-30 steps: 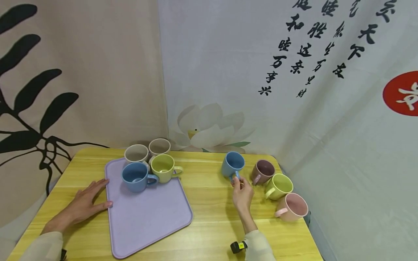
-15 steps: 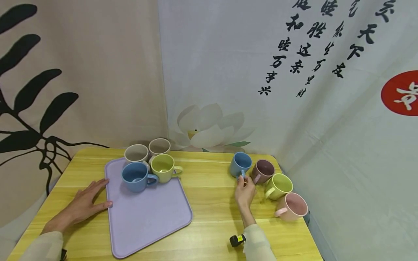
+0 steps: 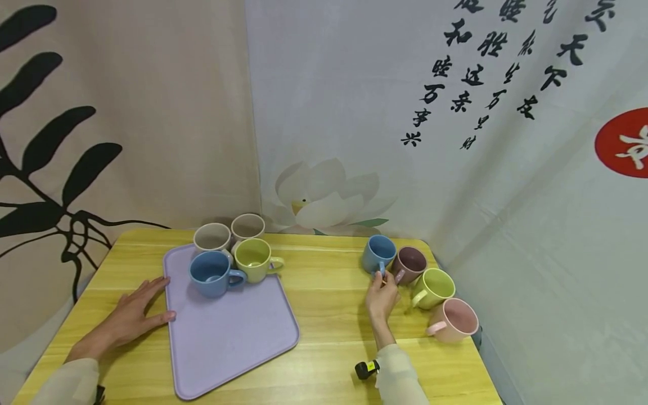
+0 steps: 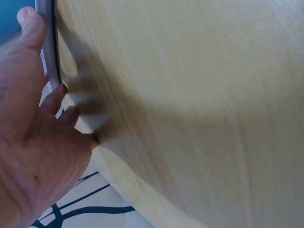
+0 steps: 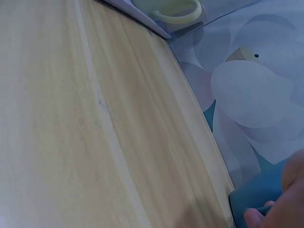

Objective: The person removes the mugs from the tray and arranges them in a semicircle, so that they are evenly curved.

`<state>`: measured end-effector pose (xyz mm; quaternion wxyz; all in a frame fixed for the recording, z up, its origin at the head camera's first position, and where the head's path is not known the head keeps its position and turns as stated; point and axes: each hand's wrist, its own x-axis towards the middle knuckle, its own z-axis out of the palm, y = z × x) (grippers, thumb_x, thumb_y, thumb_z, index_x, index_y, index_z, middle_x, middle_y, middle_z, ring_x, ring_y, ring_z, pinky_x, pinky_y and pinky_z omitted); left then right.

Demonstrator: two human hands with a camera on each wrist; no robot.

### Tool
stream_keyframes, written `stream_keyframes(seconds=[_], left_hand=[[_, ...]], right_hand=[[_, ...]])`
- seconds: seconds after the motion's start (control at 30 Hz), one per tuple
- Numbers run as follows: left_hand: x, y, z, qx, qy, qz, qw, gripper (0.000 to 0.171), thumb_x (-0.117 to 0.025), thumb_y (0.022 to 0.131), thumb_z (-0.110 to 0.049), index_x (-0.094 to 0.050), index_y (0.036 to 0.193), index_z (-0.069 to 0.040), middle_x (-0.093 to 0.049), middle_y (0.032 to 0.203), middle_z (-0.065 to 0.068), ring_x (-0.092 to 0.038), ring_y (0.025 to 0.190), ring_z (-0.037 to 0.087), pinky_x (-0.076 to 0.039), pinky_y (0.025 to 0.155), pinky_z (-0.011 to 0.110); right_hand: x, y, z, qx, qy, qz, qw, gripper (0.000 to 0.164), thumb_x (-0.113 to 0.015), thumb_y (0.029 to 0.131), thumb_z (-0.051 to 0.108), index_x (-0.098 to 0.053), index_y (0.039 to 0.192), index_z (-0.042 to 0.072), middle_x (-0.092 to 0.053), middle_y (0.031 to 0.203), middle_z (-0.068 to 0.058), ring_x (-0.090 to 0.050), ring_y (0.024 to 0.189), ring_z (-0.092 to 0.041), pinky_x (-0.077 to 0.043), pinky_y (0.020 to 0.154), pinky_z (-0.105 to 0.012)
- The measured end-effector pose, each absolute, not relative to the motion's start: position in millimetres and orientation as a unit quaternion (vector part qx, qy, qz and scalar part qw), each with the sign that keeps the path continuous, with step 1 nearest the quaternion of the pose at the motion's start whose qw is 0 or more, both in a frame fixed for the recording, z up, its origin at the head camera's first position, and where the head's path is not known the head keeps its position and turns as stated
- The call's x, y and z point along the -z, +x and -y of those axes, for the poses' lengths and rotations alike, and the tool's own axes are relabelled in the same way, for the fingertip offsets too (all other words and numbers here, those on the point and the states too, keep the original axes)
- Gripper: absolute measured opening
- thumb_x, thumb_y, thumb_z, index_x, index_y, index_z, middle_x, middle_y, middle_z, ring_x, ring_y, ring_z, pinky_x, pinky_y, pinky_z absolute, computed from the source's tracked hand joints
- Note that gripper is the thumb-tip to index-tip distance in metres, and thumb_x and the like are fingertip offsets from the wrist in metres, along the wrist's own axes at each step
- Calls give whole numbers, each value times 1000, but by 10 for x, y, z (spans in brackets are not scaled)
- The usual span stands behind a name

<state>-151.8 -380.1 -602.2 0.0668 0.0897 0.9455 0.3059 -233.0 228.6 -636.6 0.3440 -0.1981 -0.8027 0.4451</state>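
Note:
By its handle, a blue mug is pinched in my right hand near the table's back right. Just right of it stands a dark mauve mug, then a lime green mug and a pink mug in a slanting row. My left hand lies with fingers spread, its fingertips on the left rim of a lilac tray. On the tray's far part are another blue mug and a yellow-green mug. The right wrist view catches only part of the held blue mug.
Behind the tray's mugs stand two greyish mugs, a left one and a right one. A printed curtain hangs right behind the wooden table. A small black device sits at my right wrist.
My right hand has moved the blue mug to the right, up close to the dark mauve mug. The left hand and the tray stay in place.

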Motion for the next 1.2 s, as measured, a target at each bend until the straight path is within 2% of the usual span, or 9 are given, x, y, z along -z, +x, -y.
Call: stream_keyframes(seconds=[0.17,0.33,0.5,0.67,0.73,0.8,0.97,1.03,1.2], left_hand=[[6006,-1519,3789,-306,89,-945,66,100,-82,104,-45,-29,174,1,-26,176,45,-16,161,77,-9,119,99],[5997,-1521,3786,-307,87,-945,70,100,-81,104,-45,-28,175,0,-25,177,44,-15,161,77,-8,120,99],[6002,-1518,3785,-303,87,-946,68,100,-81,104,-45,-27,175,0,-25,177,44,-16,161,77,-9,120,99],[6005,-1518,3786,-306,87,-945,69,100,-81,104,-45,-27,175,0,-25,177,44,-15,162,77,-7,120,99],[6009,-1519,3788,-307,87,-945,69,99,-81,104,-45,-28,175,0,-25,177,44,-15,162,77,-8,120,99],[6013,-1519,3790,-308,87,-945,70,99,-81,104,-45,-27,175,0,-25,177,44,-14,162,77,-7,120,99],[6029,-1518,3799,-310,88,-944,69,100,-81,104,-44,-26,175,0,-24,178,44,-14,162,76,-6,120,99],[6045,-1521,3807,-311,90,-944,68,100,-81,104,-44,-26,176,0,-24,178,44,-14,162,76,-6,120,99],[6087,-1528,3826,-319,91,-941,69,102,-81,104,-47,-25,177,-2,-23,178,44,-13,162,76,-4,120,99]], right_hand=[[6579,-2455,-2363,-425,-228,808,338,22,-69,112,21,-81,122,6,-88,105,-16,-87,89,-31,-67,81,-53],[6716,-2521,-2424,-437,-234,804,328,25,-67,113,22,-78,126,4,-89,108,-16,-88,97,-36,-70,87,-58],[6691,-2512,-2416,-463,-234,795,315,29,-68,113,24,-76,130,2,-85,125,-21,-87,106,-39,-72,88,-58],[6639,-2485,-2358,-460,-254,795,304,34,-69,112,28,-74,136,4,-81,135,-21,-87,109,-35,-71,88,-47],[6524,-2417,-2294,-469,-253,790,302,37,-70,112,27,-72,140,3,-79,138,-26,-87,109,-37,-70,89,-47],[6445,-2362,-2252,-477,-241,785,312,40,-71,111,29,-70,141,3,-77,139,-29,-88,105,-34,-69,84,-40],[6079,-2150,-2073,-502,-221,780,299,47,-72,111,25,-61,151,3,-75,144,-31,-86,113,-39,-69,95,-53],[5948,-2078,-2016,-504,-222,785,283,52,-71,111,21,-57,157,2,-72,148,-31,-81,123,-47,-64,104,-64],[5912,-2018,-2026,-494,-206,799,274,62,-73,110,23,-50,164,1,-67,155,-31,-71,135,-51,-57,113,-68]])
